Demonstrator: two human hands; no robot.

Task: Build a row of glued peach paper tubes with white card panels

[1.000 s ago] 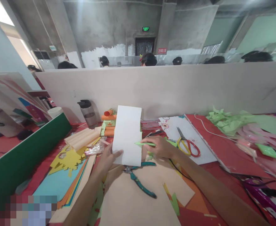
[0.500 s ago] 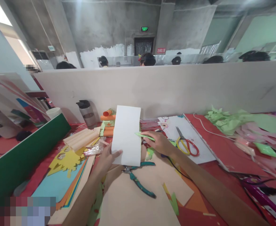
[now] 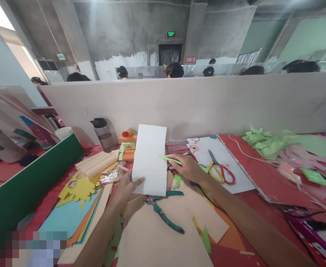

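Note:
My left hand point(image 3: 127, 184) grips the lower left edge of a white rectangular sheet point(image 3: 150, 163), thumb on its face; the fingers behind it are hidden. The sheet is held up, tilted towards me. My right hand point(image 3: 185, 165) is closed on a light green pen point(image 3: 170, 160), whose tip lies over the sheet's right part; I cannot tell whether it touches. Below the sheet, green-handled cutting pliers point(image 3: 167, 218) lie spread on beige card point(image 3: 163, 244). Right of my right hand, scissors point(image 3: 220, 170) with one yellow and one red handle rest on a white drawn-on sheet point(image 3: 239, 183).
Orange paper rolls point(image 3: 128, 154) stand behind the sheet. Left lie beige rolled paper point(image 3: 97, 164), a yellow cut-out point(image 3: 78, 191) and coloured sheets point(image 3: 68, 215), beside a green board point(image 3: 37, 167). A bottle point(image 3: 104, 135) stands by the white partition point(image 3: 196, 107); crumpled green paper point(image 3: 265, 141) lies right.

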